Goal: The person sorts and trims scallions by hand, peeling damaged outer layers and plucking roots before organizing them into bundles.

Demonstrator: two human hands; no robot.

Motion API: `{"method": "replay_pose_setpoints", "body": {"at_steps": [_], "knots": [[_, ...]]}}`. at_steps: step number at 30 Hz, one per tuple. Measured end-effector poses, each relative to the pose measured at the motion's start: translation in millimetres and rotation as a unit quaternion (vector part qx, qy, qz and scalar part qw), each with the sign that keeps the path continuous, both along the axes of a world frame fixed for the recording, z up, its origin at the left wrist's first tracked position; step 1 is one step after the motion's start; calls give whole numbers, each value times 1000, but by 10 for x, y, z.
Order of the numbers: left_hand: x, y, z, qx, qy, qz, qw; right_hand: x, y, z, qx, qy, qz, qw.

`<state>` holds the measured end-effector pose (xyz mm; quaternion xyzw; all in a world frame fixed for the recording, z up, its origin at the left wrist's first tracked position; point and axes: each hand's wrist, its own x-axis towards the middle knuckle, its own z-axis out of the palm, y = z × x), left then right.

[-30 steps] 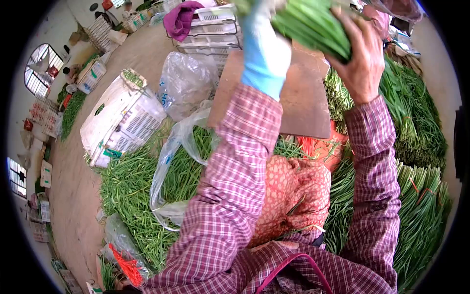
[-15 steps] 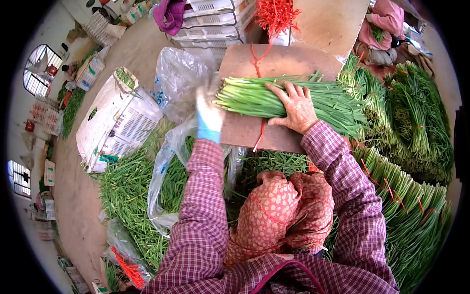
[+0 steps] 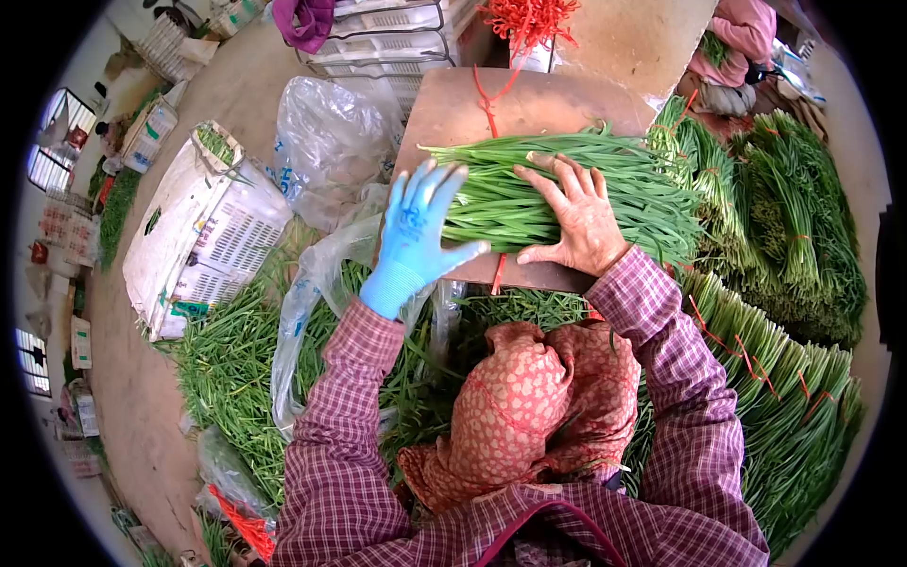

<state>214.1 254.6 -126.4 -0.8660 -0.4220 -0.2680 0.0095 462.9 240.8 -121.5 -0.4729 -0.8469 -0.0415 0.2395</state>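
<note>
A loose bunch of green garlic chives (image 3: 501, 194) lies flat across a brown board (image 3: 557, 104), with a red tie (image 3: 489, 118) running beneath it. My left hand (image 3: 416, 227), in a blue glove, is at the cut-end side of the bunch with fingers spread; they cover most of those ends. Resting on top of the leaves is my bare right hand (image 3: 581, 208), its fingers also spread and not wrapped round the bunch.
Red ties (image 3: 529, 19) hang above the board. Tied chive bundles (image 3: 794, 378) are stacked at right. Loose chives (image 3: 236, 378) and a plastic bag (image 3: 331, 142) lie at left, near a white crate (image 3: 217, 227). A person in pink (image 3: 742, 38) sits at upper right.
My left hand, blurred by motion before, now shows clearly with fingers spread against the stem ends. The bunch looks flatter and more spread out. My right hand stays on top of it.
</note>
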Motion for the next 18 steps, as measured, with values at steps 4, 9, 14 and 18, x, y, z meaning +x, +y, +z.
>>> {"method": "replay_pose_setpoints", "body": {"at_steps": [4,9,14,18], "knots": [[-43,-136,-253,8,4,17,1000,-35,-58,-91,-2,-34,-7,999],[-205,-191,-187,-7,-194,32,980,8,-70,-220,5,-47,-3,999],[-95,50,75,48,-100,7,994,12,-72,-217,3,-40,-8,999],[-34,182,81,42,7,-9,999,9,-87,-208,8,-41,-9,999]]}}
